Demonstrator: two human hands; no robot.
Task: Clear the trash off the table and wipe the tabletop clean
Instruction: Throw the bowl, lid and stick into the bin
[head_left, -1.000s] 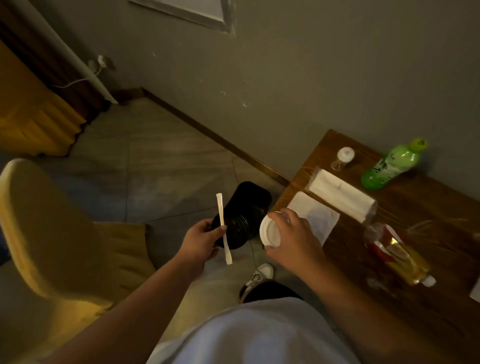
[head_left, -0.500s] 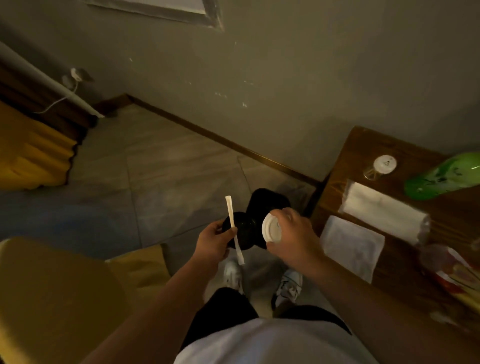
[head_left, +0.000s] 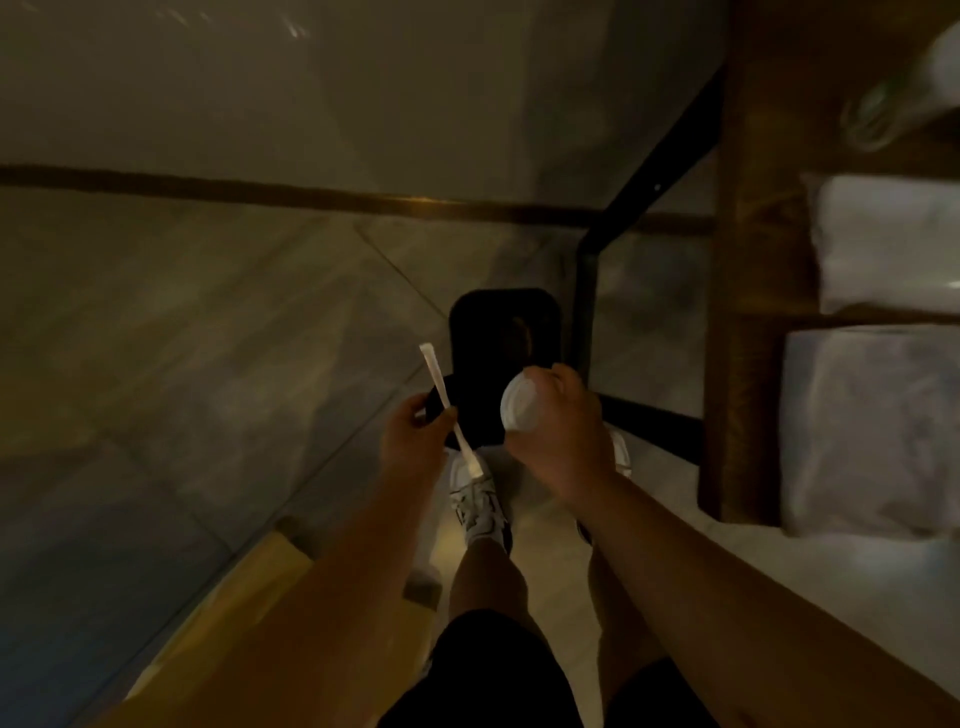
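**A:** What do I have nearest the camera?

**B:** Black shorts (head_left: 498, 670) and bare legs at the bottom, both forearms reaching forward over them. Under the arms I see white sneakers (head_left: 480, 501) on the pale tiled floor (head_left: 208, 322), and a yellow chair edge (head_left: 249, 587) low on the left.

**A:** And the hands?

**B:** My left hand (head_left: 415, 447) pinches a thin white paper-wrapped stick (head_left: 449, 410) between thumb and fingers; the stick tilts, its upper end leaning left. I also see a dark round object (head_left: 467, 415) at that hand, but I cannot tell how it is held. My right hand (head_left: 558, 431) has its fingers curled round a white lidded cup (head_left: 519, 410), the lid facing left.

**A:** Where does the trash sit relative to the bin?

**B:** Both hands hang over a black bin (head_left: 504, 327) standing on the floor just beside the black table leg (head_left: 584, 306). Stick and cup are above it, not inside.

**A:** The table?

**B:** The wooden table (head_left: 753, 312) runs down the right edge. A white cloth (head_left: 872, 431) lies at its near corner, a white packet (head_left: 893, 244) beyond it, and something blurred (head_left: 883, 109) farther on. A dark baseboard (head_left: 311, 195) lines the grey wall (head_left: 363, 88).
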